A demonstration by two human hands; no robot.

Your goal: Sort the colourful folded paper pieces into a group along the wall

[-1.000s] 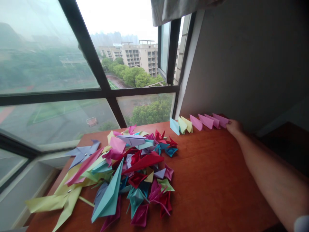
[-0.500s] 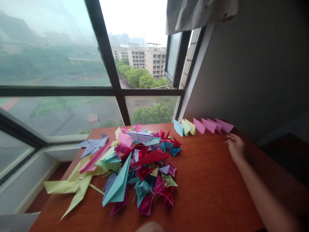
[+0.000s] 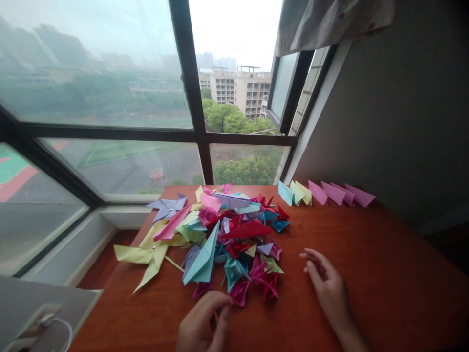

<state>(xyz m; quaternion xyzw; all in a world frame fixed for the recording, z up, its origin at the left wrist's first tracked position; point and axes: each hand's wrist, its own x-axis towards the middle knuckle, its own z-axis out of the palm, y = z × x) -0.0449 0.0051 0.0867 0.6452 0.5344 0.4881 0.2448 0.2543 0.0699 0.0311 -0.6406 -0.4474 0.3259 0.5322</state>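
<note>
Beside the boat, the left hand curls, thumb apart from fingertips, seemingly empty; contact is unclear. A careless brush could drag the paper pile, since it overlaps itself. Right of that, the right hand hangs empty, thumb and fingers apart. Farther off, the paper row stands by the wall; a draught through the open window could topple it.
</note>
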